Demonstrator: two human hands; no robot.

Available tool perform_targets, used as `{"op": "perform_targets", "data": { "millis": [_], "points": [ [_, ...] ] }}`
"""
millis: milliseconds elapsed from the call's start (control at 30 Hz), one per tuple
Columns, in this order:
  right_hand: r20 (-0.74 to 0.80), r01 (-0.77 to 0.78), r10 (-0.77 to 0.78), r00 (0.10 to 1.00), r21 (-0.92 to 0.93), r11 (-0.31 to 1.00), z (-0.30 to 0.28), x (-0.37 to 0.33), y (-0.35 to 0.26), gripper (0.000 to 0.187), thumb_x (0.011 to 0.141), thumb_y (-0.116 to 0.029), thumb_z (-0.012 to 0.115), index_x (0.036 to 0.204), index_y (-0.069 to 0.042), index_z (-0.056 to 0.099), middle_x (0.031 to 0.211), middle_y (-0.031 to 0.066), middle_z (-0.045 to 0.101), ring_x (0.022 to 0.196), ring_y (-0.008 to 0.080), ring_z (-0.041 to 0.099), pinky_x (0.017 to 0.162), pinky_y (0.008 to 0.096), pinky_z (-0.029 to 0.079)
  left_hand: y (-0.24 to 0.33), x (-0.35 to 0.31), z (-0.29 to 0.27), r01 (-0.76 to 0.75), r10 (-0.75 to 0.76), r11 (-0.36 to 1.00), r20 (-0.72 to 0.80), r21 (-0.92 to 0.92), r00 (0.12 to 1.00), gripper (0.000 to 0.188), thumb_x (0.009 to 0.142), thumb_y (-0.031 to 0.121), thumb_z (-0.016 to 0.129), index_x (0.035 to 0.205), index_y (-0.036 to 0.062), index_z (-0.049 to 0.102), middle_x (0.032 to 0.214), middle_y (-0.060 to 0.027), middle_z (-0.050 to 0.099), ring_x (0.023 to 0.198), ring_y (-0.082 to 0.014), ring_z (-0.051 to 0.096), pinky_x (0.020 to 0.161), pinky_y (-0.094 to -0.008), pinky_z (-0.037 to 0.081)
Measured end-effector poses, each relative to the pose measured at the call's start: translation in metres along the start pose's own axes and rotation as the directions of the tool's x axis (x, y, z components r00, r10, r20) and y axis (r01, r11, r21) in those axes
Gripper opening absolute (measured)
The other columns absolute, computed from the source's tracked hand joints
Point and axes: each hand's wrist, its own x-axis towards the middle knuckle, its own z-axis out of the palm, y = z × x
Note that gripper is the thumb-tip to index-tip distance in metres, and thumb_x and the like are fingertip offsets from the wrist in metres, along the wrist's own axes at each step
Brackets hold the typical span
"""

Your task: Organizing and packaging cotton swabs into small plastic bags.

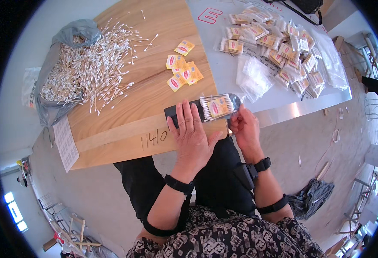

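Left hand [192, 133] flat, pressing black sealer [184, 112] on tabletop [124, 129]; right hand [243, 125] pinching swab packet [217, 106]; best kept level, bag mouth straight under the bar.

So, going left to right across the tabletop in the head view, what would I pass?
Grey bag → pile of loose cotton swabs → small yellow labels → packet of swabs held at the near edge → empty clear bags → heap of filled packets.

Swab heap [87, 64] left of labels [182, 69]
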Motion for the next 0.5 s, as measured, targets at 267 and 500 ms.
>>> {"op": "perform_targets", "data": {
  "millis": [267,500],
  "points": [
    [0.069,0.001,0.002,0.998,-0.042,0.999,-0.004,0.004,0.001,0.018,0.09,-0.013,0.066,0.075,-0.009,0.058,0.066,-0.0009,0.055,0.053,0.0068,0.044,0.049,0.0205,0.033,0.006,-0.001,0.004,-0.015,0.015,1.0,0.032,0.017,0.999,0.089,0.089,0.054,0.052,0.143,-0.011,0.026,0.156,-0.0247,0.014,0.147,-0.0369,0.007,0.113,-0.0597,0.004],
    [-0.003,-0.015,0.015,1.0,-0.007,1.0,0.002,0.01,-0.008,0.015,0.091,-0.014,0.065,0.079,-0.008,0.059,0.068,-0.0025,0.055,0.056,0.0058,0.045,0.05,0.0203,0.033,-0.002,0.0,0.001,0.002,-0.002,1.0,0.019,0.025,1.0,0.089,0.088,0.053,0.054,0.145,-0.0091,0.024,0.156,-0.0237,0.013,0.146,-0.0371,0.008,0.113,-0.0599,0.005]
  ]
}}
